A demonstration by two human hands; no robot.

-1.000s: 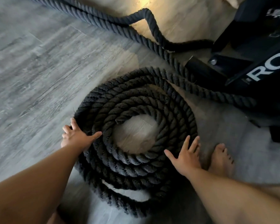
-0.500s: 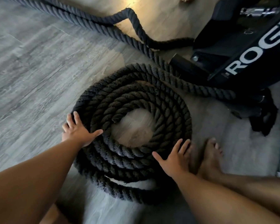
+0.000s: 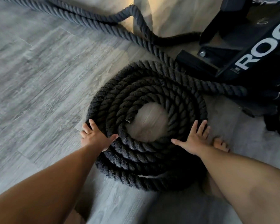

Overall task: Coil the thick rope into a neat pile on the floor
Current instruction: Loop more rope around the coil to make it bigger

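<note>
Grey floor (image 3: 39, 78) was seen under coiled rope (image 3: 152, 88); left hand (image 3: 95, 138) and right hand (image 3: 194, 141) were laid against it, fingers (image 3: 194, 126) splayed, seemingly gripping nothing; even inward pressure was advisable.

The thick rope (image 3: 152, 88) is black and twisted, the floor (image 3: 39, 70) grey wood-grain, the black frame (image 3: 242, 46) lettered white.

There is one thick rope (image 3: 152, 88). Its coil in the middle of the frame shows about five rings, though the exact number is hard to count. Two stretches of it run in the upper left. There are two hands, the left hand (image 3: 94, 138) and the right hand (image 3: 194, 141), and one bare foot (image 3: 220, 143). In the upper right is one black frame (image 3: 233, 50) with one bolt (image 3: 202, 53).
</note>
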